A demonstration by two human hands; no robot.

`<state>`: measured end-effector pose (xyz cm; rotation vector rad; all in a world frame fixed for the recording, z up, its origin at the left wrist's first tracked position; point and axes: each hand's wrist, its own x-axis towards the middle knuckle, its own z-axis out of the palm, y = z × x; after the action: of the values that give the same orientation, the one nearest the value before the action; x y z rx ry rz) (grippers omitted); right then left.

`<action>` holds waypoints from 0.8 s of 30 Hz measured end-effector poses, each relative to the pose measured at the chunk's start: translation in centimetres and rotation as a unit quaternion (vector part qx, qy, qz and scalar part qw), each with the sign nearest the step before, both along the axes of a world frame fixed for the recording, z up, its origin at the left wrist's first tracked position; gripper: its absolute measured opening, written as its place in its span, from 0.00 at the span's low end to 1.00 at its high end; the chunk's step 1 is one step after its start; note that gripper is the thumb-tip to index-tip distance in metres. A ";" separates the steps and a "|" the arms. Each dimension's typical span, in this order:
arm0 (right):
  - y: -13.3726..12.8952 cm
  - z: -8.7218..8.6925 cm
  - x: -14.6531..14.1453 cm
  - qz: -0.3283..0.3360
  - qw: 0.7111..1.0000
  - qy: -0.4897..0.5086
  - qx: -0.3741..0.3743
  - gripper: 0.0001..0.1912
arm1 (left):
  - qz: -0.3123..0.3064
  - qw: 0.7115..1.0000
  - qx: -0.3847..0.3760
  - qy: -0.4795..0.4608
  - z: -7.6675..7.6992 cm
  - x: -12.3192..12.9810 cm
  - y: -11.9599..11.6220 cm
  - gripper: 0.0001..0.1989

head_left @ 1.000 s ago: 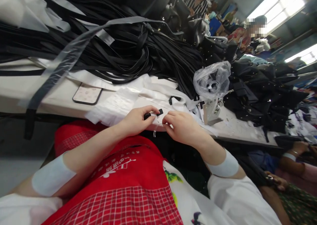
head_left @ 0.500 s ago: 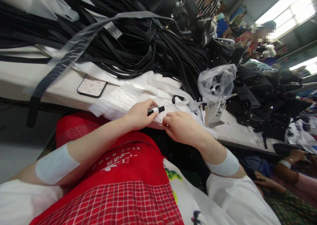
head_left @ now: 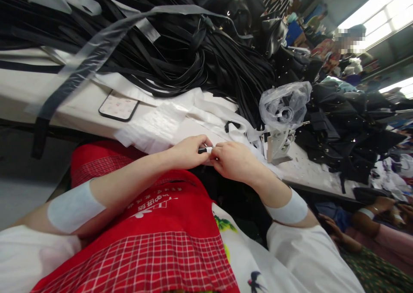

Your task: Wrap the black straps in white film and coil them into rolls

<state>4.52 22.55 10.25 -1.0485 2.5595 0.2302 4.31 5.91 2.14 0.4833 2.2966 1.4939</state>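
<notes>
Right here, the short black strip with a white band (head_left: 202, 150) sits pinched in the left hand (head_left: 189, 153), its long axis seemingly running across towards the right hand (head_left: 237, 161), whose curled fingers crowd the white-banded end, though whether they grip it I can't tell.

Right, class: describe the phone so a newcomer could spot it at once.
Start from the heap of black straps on the white table. In front of it, left of the white sheets, lies the phone. Unlike them, it is pale and speckled inside a dark rim.
</notes>
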 end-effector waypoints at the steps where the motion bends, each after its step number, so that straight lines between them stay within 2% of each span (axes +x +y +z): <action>1: 0.0 0.0 0.0 -0.002 1.000 -0.001 0.003 0.09 | -0.009 1.000 -0.003 -0.002 0.2 0.0 -0.1 0.16; 5: 0.0 0.0 -0.1 -0.008 1.000 -0.005 0.010 0.10 | -0.043 0.999 -0.017 0.001 0.5 0.3 -0.2 0.20; 15: -0.1 -0.1 0.1 -0.018 0.999 -0.022 0.033 0.13 | 0.002 0.997 -0.076 0.027 -0.8 0.2 0.6 0.16; 24: -0.8 0.4 0.4 0.004 0.996 0.002 0.089 0.15 | -0.014 0.995 -0.097 0.019 -0.9 0.2 0.7 0.15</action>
<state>4.92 21.74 10.64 -0.9926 2.4854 0.4546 4.55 6.57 1.26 0.4916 2.4231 1.2411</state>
